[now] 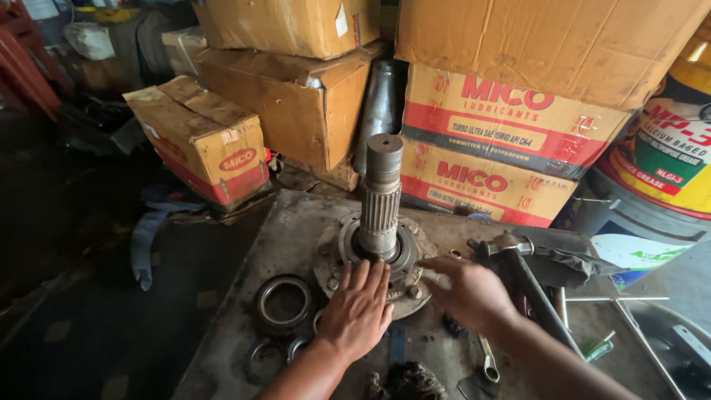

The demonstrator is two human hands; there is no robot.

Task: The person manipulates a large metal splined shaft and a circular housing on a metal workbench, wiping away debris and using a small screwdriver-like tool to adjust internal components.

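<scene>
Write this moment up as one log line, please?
left hand: flat on hub flange | right hand: fingertips at flange edge, holding nothing | splined shaft: upright | bearing ring: left of hub | hammer: right

Daylight falls from two o'clock onto the cardboard boxes (511, 111); the nine o'clock side sinks into shadow. Edges bow outward; both hands blur slightly.

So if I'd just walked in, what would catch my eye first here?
Probably the upright splined steel shaft rising from a round flange at the centre of the grimy metal table. Both bare hands lie flat on that flange, left hand and right hand. Behind, red-and-tan cardboard boxes are stacked high.
</scene>
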